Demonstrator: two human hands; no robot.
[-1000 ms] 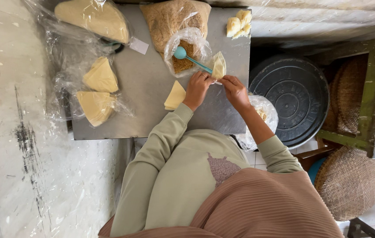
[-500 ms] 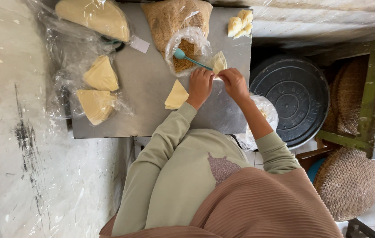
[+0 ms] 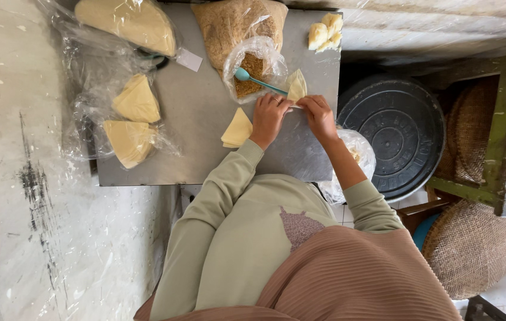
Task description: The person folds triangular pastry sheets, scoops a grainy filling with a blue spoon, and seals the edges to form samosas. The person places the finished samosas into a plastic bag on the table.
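we are at the filling and folding step. both hands work at the far middle of the grey metal table (image 3: 205,125). our left hand (image 3: 269,116) is curled, fingers closed on the lower edge of a pale folded pastry wrapper (image 3: 296,87), which stands as a small cone just above the fingertips. our right hand (image 3: 318,114) is also curled and pinches the same wrapper from the other side; the two hands nearly touch.

a teal spoon (image 3: 253,79) rests with its bowl in the small clear bag of brown crumbly filling (image 3: 253,66) and its handle pointing toward the wrapper. it appears to lie free; neither hand grips it.

supporting items:
- a stack of flat wrappers (image 3: 237,128) lies on the table just left of the left hand.
- a larger bag of filling (image 3: 235,21) sits behind the small one.
- finished folded pieces (image 3: 324,31) sit at the far right corner of the table.
- bagged wrapper stacks (image 3: 131,119) lie on the left side of the table.
- a dark round lid (image 3: 393,137) lies to the right, off the table.

we judge the cone to be formed; whether it already holds filling cannot be told. the next move would call for one hand to keep the cone pinched shut at its seam, mouth up, while the other frees itself for the spoon. a loosened pinch would let the cone unfold.
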